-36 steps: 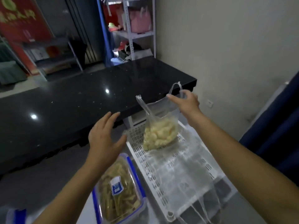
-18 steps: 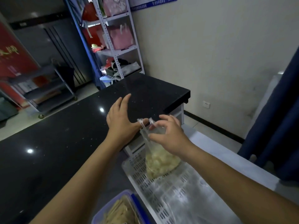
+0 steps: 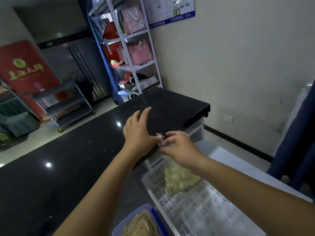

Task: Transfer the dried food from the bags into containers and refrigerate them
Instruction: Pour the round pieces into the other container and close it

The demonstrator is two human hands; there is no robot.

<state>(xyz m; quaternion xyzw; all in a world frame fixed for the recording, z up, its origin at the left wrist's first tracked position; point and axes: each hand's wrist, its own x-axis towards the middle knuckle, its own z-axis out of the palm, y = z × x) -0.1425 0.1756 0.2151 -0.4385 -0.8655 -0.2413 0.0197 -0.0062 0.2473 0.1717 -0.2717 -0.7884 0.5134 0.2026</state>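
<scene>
A clear bag of pale dried food (image 3: 180, 179) rests at the far end of a white slotted tray (image 3: 196, 210). The right hand (image 3: 180, 149) pinches its twisted neck. The left hand (image 3: 138, 135), fingers spread, has its thumb against the neck; whether it grips is unclear. A blue-rimmed container (image 3: 141, 222) sits left of the tray.
</scene>
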